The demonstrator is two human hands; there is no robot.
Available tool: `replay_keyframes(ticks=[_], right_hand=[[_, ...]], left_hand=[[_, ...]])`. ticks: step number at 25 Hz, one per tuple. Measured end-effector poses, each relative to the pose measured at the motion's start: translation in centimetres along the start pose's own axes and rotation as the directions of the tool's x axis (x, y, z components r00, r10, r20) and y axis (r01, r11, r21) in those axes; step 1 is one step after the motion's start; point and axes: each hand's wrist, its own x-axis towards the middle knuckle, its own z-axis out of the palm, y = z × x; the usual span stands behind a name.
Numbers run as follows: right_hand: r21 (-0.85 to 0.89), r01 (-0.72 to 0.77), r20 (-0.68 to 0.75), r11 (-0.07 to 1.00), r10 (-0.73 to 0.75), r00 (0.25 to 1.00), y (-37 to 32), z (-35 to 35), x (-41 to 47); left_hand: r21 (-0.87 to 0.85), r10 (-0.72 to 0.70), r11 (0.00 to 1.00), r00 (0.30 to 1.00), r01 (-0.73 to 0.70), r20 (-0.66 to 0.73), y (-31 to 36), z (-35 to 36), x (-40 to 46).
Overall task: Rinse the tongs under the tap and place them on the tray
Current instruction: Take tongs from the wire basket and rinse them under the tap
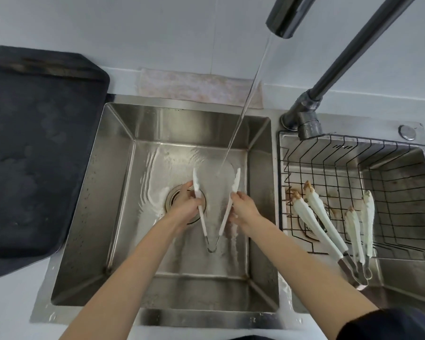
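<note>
No readable text, labels, brands or numbers are being shown. A small dark mark is being seen on the sink rim [339,146] by the wire basket [402,192], too small and blurred to be read.
</note>
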Motion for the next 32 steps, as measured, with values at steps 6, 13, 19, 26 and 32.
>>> replay_keyframes(ticks=[6, 13, 19, 26, 32], right_hand=[[0.053, -0.084, 0.046, 0.995, 0.082, 0.996, 1.0, 0.3, 2.4], [-0.128, -0.08, 0.079, 0.989, 0.091, 0.993, 1.0, 0.3, 3.0], [-0.348, 0.064, 0.097, 0.935, -0.032, 0.995, -0.3, -0.3, 0.2], [-0.533, 0.294, 0.17, 0.794, -0.24, 0.956, -1.9, -1.7, -3.3], [-0.633, 0.466, 0.242, 0.618, -0.414, 0.878, -3.1, -4.4, -7.6]], left_hand=[[0.023, -0.013, 1.0, 0.999, 0.012, 0.041, -0.6, 0.3, 1.4], [0.074, -0.045, 0.996, 0.997, 0.04, 0.068, -0.7, 0.1, 1.9], [0.228, -0.046, 0.973, 0.998, 0.035, 0.041, 0.1, -0.2, 1.1], [0.589, 0.092, 0.798, 0.991, -0.132, 0.097, 2.4, 0.6, -2.1], [0.83, 0.203, 0.507, 0.968, -0.233, 0.147, 5.0, 2.7, -5.4]])
